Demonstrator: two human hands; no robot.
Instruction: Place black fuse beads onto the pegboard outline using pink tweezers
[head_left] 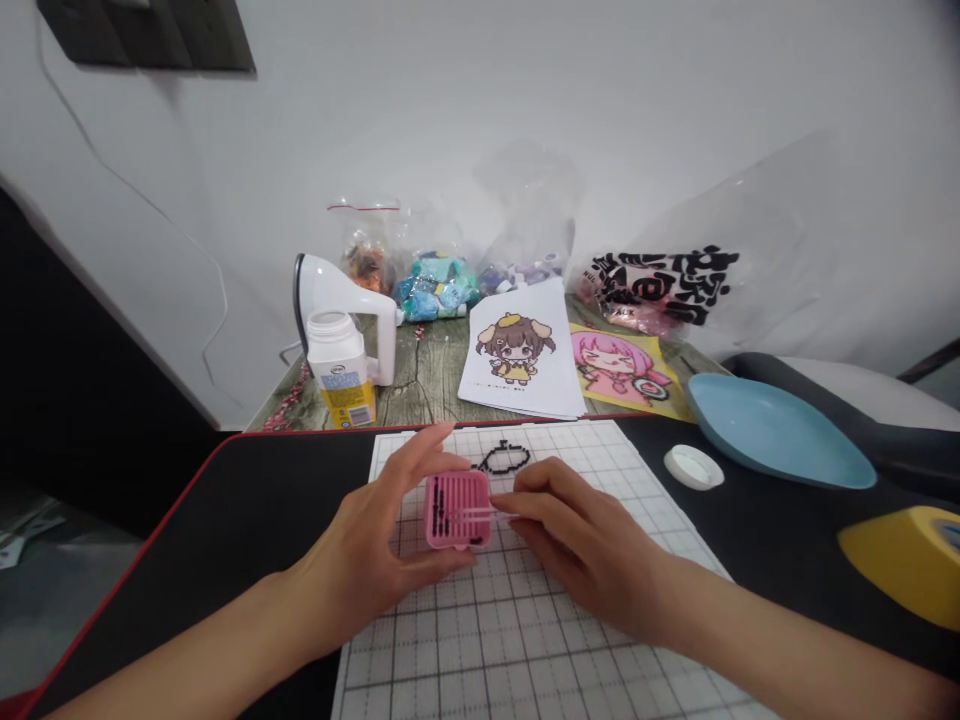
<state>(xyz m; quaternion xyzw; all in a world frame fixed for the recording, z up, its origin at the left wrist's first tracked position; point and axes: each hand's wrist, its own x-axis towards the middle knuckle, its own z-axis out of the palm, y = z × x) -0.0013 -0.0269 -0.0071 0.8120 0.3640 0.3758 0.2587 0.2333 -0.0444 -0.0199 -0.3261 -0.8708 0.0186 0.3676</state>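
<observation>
My left hand (pixel 382 530) grips a small pink ridged bead tray (pixel 470 492) between thumb and fingers, tilted toward me above the white gridded pegboard (pixel 525 640). Rows of tiny black beads (pixel 438 508) sit in the tray's left grooves, with a few more at its lower right corner. Pinched in my right hand (pixel 577 530) is a pair of pale pink tweezers (pixel 480 514), whose two prongs reach over the tray grooves. Whether a bead is between the tips I cannot tell. Behind the tray, a black bead outline (pixel 506 458) lies on the pegboard, partly hidden by my left hand.
A white and yellow bottle (pixel 341 375) stands before a white handheld appliance (pixel 345 290). Printed character sheets (pixel 525 390) lie at the back, near bagged items (pixel 437 288). To the right are a white cap (pixel 694 467), a blue dish (pixel 772 425) and a yellow object (pixel 900 560).
</observation>
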